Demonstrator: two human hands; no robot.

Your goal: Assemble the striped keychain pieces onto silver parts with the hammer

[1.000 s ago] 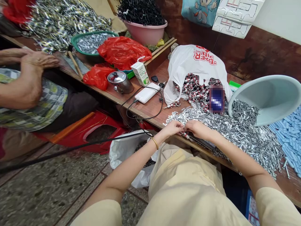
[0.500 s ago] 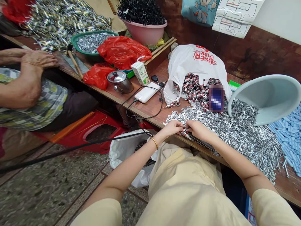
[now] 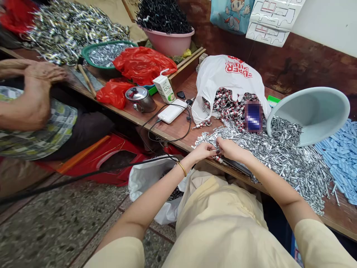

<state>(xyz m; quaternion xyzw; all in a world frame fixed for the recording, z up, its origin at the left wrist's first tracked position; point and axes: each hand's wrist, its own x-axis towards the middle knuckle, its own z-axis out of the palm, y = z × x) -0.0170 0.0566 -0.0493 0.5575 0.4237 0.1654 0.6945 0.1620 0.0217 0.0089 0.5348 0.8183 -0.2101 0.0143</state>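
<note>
My left hand (image 3: 205,150) and my right hand (image 3: 229,148) meet at the front edge of the wooden table (image 3: 178,128), fingers pinched together on a small red-and-silver metal part (image 3: 219,159). Both are closed round it. Just beyond them spreads a heap of small silver metal parts (image 3: 281,154). Behind the heap lies a white plastic bag (image 3: 228,76) with red-and-silver parts (image 3: 227,106) spilling from it.
A tipped grey basin (image 3: 312,111) and blue pieces (image 3: 338,158) lie at right. A white power bank (image 3: 173,113) with cable, drink carton (image 3: 165,88), metal pot (image 3: 140,98) and red bags (image 3: 143,64) stand at left. Another person's hands (image 3: 41,74) rest far left. A white bag (image 3: 150,178) hangs below the table.
My hands stay pinched together on the small part, working it slightly. The view has shifted a little to the right and up. The other person's hands barely moved.
</note>
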